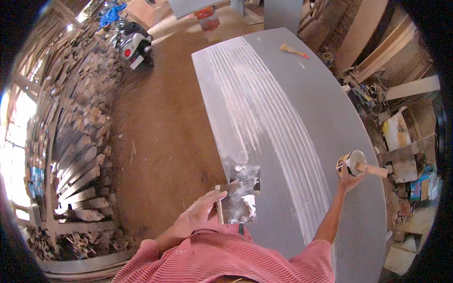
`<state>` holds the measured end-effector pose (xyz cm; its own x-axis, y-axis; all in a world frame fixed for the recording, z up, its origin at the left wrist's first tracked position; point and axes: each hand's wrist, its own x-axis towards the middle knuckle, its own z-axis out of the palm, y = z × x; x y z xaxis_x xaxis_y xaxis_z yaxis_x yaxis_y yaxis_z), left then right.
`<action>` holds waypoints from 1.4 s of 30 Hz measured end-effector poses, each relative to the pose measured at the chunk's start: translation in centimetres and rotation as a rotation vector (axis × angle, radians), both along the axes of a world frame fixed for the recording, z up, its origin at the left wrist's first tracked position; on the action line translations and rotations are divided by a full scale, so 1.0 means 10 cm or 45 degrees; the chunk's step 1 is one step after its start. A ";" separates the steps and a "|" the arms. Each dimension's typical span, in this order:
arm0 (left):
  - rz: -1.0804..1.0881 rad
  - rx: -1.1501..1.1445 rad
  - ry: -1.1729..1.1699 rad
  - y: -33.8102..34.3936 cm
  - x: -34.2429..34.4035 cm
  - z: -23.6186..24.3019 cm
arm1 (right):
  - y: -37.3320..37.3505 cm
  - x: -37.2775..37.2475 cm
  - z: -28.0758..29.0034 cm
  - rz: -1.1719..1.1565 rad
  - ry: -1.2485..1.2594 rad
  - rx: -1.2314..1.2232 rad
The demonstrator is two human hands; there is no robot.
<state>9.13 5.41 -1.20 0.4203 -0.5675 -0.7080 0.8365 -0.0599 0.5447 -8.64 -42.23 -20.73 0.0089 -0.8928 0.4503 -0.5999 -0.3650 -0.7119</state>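
My left hand [204, 207] is closed on the edge of a flat putty scraper [236, 205], smeared with white filler. Just beyond it lies a second smeared plate-like piece [247, 175]; whether the two are joined I cannot tell. Both are over the near left edge of a grey panel [269, 188]. My right hand [351, 181] grips a small can [347, 162] above the panel's right side. A flat wooden stick [373, 170] pokes out of the can's mouth toward the right. Long ridged white streaks [283, 122] run along the panel.
A paintbrush [293, 51] lies on the panel's far end. Stacked wood offcuts [82, 127] line the left, with a motorbike [134, 47] standing behind them. Boards [387, 52] and cluttered tools [363, 94] sit along the right. Brown floor [155, 122] stretches left of the panel.
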 end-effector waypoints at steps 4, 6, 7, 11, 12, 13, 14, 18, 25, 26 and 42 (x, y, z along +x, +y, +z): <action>-0.230 0.063 -0.386 0.00 -0.06 -0.18 | 0.11 0.01 -0.11 0.001 0.039 -0.082; -0.192 -0.073 -0.284 -0.26 0.02 0.03 | 0.95 0.27 0.11 0.061 0.149 0.119; -0.191 -0.153 -0.220 -0.40 0.09 0.11 | 1.41 0.41 0.26 0.394 -0.274 0.471; -0.315 -0.093 -0.033 -0.33 0.27 0.12 | 2.83 0.91 0.74 1.108 -0.889 1.699; -0.320 -0.097 0.035 -0.31 0.31 0.17 | 3.04 1.03 1.10 0.933 -0.794 1.670; -0.340 -0.079 0.044 -0.31 0.34 0.16 | 3.01 1.09 1.14 0.844 -0.639 1.640; -0.377 -0.082 0.057 -0.30 0.39 0.19 | 2.97 1.12 1.16 0.752 -0.489 1.613; -0.418 -0.215 0.092 -0.42 0.73 0.02 | 2.79 0.97 1.74 0.260 -1.243 1.421; 0.024 -0.521 0.339 -0.36 1.69 -0.52 | 3.60 1.82 2.53 0.403 -0.117 0.710; -0.013 -0.526 0.360 -0.36 1.82 -0.54 | 3.70 2.05 2.53 0.435 0.117 0.429; -0.152 -0.234 -0.233 -0.35 2.09 -0.80 | 3.99 2.91 1.27 0.555 0.339 0.171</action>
<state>30.00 1.88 -9.17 0.4544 -0.7325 -0.5069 0.7161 -0.0382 0.6970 20.48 -2.33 -7.99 0.4911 -0.8303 0.2635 -0.5792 -0.5372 -0.6132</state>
